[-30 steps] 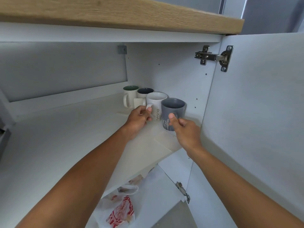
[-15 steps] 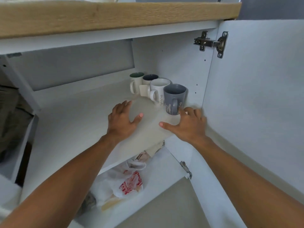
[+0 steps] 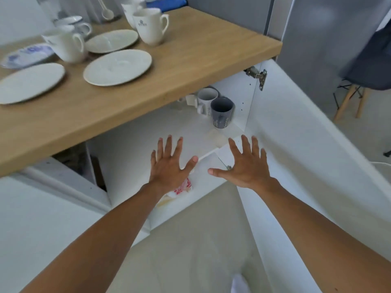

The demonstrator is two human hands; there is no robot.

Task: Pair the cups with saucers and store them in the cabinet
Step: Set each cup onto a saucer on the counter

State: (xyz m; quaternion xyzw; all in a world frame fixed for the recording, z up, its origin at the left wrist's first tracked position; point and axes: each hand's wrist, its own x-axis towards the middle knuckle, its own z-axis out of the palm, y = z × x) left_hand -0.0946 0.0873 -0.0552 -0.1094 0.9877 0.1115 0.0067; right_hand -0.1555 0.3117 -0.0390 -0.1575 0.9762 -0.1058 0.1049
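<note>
A grey mug [image 3: 221, 112] and a white mug [image 3: 206, 100] stand at the back right of the cabinet shelf [image 3: 160, 132]. My left hand [image 3: 170, 166] and my right hand [image 3: 245, 163] hover in front of the shelf edge, both empty with fingers spread, well short of the mugs. On the wooden countertop [image 3: 190, 60] above lie white saucers [image 3: 117, 67], [image 3: 111, 40], [image 3: 29, 81] and stand several white cups [image 3: 150, 25], [image 3: 65, 44]. A blue-patterned saucer [image 3: 27, 55] lies at the far left.
The white cabinet door [image 3: 306, 155] stands open on the right, its hinge [image 3: 257, 76] near the top. A red-and-white plastic bag [image 3: 182, 188] lies on the lower shelf. A dark chair [image 3: 368, 66] with wooden legs stands at the far right.
Both hands let go of the mugs and drew back out of the cabinet, fingers spread. My view rose, so the countertop with cups and saucers came into sight.
</note>
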